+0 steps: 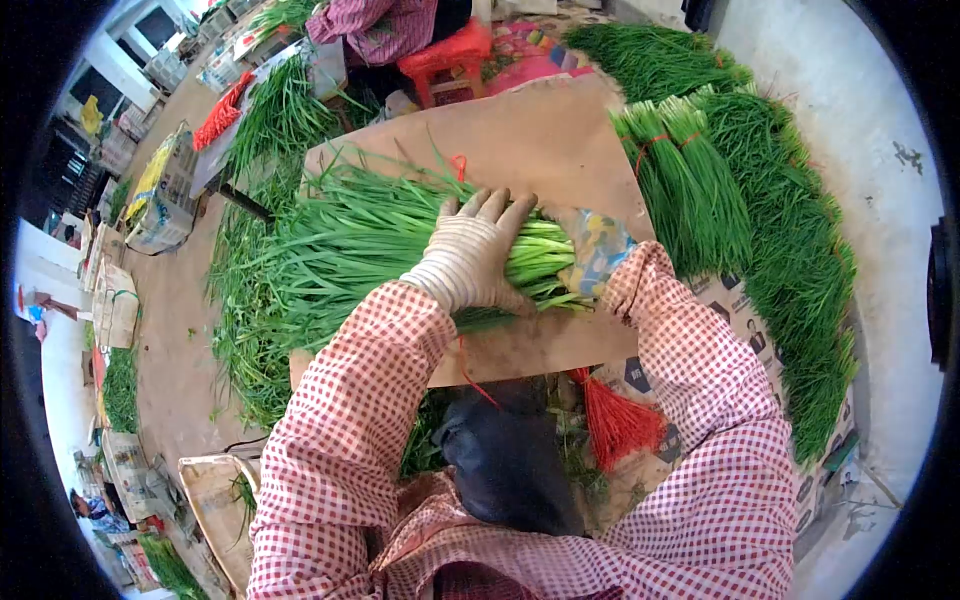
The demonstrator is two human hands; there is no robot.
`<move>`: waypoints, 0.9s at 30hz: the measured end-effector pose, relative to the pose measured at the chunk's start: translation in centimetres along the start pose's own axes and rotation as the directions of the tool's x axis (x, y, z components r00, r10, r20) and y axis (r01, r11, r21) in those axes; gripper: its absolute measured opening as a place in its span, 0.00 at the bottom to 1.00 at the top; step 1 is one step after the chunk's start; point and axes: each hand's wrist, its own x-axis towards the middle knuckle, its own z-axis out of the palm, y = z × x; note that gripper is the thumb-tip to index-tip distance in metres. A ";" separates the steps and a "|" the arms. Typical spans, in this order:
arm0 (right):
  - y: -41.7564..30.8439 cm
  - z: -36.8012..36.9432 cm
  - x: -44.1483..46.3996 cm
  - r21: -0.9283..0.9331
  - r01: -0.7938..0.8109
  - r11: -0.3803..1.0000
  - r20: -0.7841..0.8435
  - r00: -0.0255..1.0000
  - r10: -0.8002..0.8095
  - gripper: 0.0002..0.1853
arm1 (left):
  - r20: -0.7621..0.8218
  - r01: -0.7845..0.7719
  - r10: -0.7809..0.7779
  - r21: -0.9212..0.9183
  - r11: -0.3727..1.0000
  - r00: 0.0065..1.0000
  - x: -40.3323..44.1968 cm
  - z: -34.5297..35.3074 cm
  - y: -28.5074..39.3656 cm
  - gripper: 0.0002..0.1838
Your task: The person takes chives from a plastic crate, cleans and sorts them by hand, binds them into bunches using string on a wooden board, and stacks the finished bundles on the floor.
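A thick bunch of long green stalks (pixel 350 240) lies across a brown board (pixel 570 120), leaves to the left and pale stem ends to the right. My left hand (pixel 475 245), in a light glove, rests on the bunch near its stem ends, fingers spread over it. Against the cut ends is my right hand (pixel 592 250), in a blue and yellow patterned glove; its fingers are mostly hidden. A red tie (pixel 459 167) sticks out above the bunch, and another red strand (pixel 476 374) hangs out below it.
Tied bunches (pixel 690 180) lie right of the board beside a long heap of greens (pixel 790 260). Red ties (pixel 615 420) hang below the board. Another person in a striped sleeve (pixel 385 30) is near a red stool (pixel 450 58). Loose greens (pixel 245 340) lie at left.
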 end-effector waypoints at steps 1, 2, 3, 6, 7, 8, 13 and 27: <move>0.4 0.1 0.0 0.010 0.000 1.000 0.003 1.000 0.000 0.34 | -0.007 0.011 -0.011 0.024 1.000 1.000 0.1 0.2 0.1 0.68; 0.8 0.4 0.0 0.023 -0.009 1.000 0.020 1.000 0.008 0.34 | 0.004 0.014 -0.014 0.029 0.999 1.000 0.2 0.6 0.0 0.68; 1.1 0.5 0.1 0.031 -0.013 0.999 0.030 0.999 0.012 0.33 | -0.008 0.006 -0.006 0.049 0.999 1.000 0.3 0.9 -0.2 0.66; 1.0 0.2 -0.4 -0.055 -0.008 0.998 0.006 1.000 0.008 0.32 | 0.011 0.009 -0.010 0.068 0.998 1.000 0.2 0.3 0.2 0.63; 0.7 0.1 -0.8 -0.151 -0.005 0.989 -0.024 1.000 0.002 0.32 | 0.042 0.018 -0.020 0.062 0.998 0.999 0.1 0.1 0.4 0.62; 0.5 -1.2 -1.7 -0.195 -0.158 0.968 0.062 0.983 0.173 0.29 | 0.037 0.009 -0.012 0.064 0.998 0.999 -0.1 -0.1 0.6 0.62; 7.8 -6.3 -8.3 -0.433 -0.555 0.710 -0.044 0.800 0.599 0.30 | 0.064 0.063 -0.065 0.033 0.997 0.996 0.0 -0.6 1.1 0.58; 0.3 2.6 5.4 -0.011 -0.093 0.996 0.111 0.989 0.094 0.54 | 0.242 0.181 -0.186 0.043 0.983 0.952 0.1 -0.4 1.6 0.55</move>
